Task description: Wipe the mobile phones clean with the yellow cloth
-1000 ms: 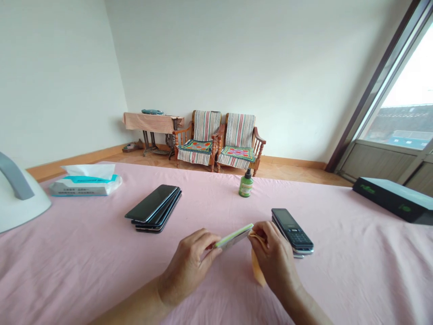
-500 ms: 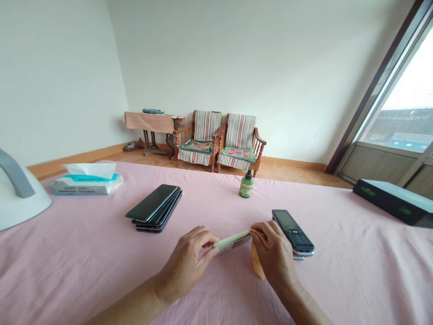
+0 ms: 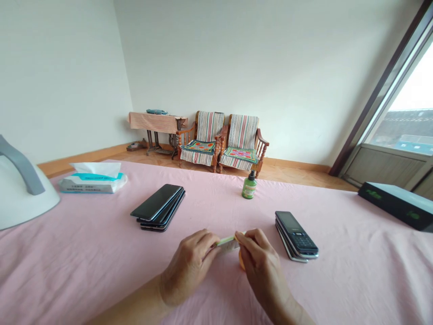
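Note:
Between my hands is a phone, thin and flat, with a light green edge; it is tilted and its face is mostly hidden. My left hand pinches its left end between thumb and fingers. With my right hand I grip an orange cloth against the phone's right end; most of the cloth is behind my fingers. Right of that hand lies a stack of phones with a black keypad phone on top. To the left is another stack, topped by a dark-screened smartphone.
Past my hands stands a green spray bottle on the pink tablecloth. A tissue pack and a white object with a grey handle are at the left. A black box sits at the right edge.
My right hand has slid left along the phone with the cloth, closer to my left hand. The view has shifted slightly, and more of the right-hand stack shows.

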`<state>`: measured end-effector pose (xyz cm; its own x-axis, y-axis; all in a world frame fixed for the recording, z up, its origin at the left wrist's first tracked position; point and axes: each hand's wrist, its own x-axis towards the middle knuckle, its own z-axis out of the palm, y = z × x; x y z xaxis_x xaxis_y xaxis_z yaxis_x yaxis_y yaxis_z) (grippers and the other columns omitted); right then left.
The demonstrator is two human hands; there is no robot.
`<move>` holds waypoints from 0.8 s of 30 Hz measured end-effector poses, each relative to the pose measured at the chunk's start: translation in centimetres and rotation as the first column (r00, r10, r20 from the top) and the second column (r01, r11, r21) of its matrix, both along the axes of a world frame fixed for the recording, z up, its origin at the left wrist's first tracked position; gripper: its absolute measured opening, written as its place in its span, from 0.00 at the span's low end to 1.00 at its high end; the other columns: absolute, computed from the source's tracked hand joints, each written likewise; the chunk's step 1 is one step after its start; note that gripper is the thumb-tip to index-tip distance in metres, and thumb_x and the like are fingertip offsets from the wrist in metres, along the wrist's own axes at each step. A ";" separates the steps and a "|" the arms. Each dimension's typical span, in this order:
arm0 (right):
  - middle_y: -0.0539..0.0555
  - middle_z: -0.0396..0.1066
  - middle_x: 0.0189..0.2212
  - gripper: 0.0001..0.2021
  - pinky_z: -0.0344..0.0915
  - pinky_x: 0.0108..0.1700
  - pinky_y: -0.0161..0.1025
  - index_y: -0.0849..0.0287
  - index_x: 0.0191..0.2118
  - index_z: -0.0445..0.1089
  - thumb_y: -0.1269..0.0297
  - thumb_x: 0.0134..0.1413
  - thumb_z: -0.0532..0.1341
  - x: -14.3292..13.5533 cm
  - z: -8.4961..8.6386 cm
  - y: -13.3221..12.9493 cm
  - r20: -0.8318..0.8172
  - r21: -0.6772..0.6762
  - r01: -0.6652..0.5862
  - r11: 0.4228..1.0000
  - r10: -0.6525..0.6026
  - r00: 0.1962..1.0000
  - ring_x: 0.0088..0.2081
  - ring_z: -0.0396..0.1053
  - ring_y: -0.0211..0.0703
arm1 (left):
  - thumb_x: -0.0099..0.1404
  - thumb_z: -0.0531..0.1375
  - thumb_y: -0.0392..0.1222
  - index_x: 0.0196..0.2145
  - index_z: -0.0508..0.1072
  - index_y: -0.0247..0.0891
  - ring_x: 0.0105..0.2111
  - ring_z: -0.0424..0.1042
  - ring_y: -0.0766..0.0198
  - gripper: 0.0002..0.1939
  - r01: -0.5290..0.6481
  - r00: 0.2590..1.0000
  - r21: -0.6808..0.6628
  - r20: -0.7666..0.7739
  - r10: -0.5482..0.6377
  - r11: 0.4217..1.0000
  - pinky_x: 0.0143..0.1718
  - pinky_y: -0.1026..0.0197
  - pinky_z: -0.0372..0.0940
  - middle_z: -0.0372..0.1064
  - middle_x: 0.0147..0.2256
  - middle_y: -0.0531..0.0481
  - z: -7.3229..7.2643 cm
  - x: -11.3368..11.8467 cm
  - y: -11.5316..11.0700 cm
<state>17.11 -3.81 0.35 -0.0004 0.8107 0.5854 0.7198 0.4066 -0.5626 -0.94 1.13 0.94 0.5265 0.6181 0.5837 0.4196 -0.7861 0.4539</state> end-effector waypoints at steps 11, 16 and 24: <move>0.56 0.64 0.35 0.16 0.66 0.36 0.34 0.59 0.47 0.68 0.76 0.60 0.48 -1.8 -0.2 -0.6 0.079 0.023 -0.133 0.991 0.131 0.988 0.34 0.66 0.40 | 0.70 0.50 0.32 0.34 0.69 0.35 0.31 0.67 0.62 0.10 0.024 0.998 0.214 -0.062 -0.011 0.977 0.33 0.61 0.63 0.66 0.29 0.48 0.0 0.2 -0.7; 0.54 0.64 0.32 0.14 0.66 0.35 0.35 0.59 0.43 0.70 0.76 0.58 0.50 -1.1 -0.3 -0.3 0.061 0.040 -0.013 0.999 0.010 0.998 0.32 0.66 0.40 | 0.70 0.49 0.31 0.30 0.68 0.36 0.29 0.66 0.62 0.12 -0.016 0.996 0.191 -0.082 0.032 0.982 0.31 0.62 0.62 0.65 0.28 0.49 -0.2 0.4 -0.8; 0.54 0.65 0.32 0.15 0.65 0.35 0.34 0.61 0.42 0.70 0.78 0.56 0.50 -1.0 0.0 -0.1 0.073 0.061 0.037 0.997 -0.042 0.996 0.32 0.65 0.39 | 0.67 0.51 0.31 0.30 0.67 0.37 0.30 0.66 0.63 0.09 -0.006 1.000 0.029 0.016 0.006 1.000 0.31 0.64 0.61 0.65 0.29 0.50 0.2 0.4 -0.6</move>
<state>16.14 -3.90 0.34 -0.0142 0.7745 0.6324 0.7750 0.4082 -0.4825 -0.53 0.49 1.13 0.5133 0.6040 0.6097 0.4175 -0.7964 0.4375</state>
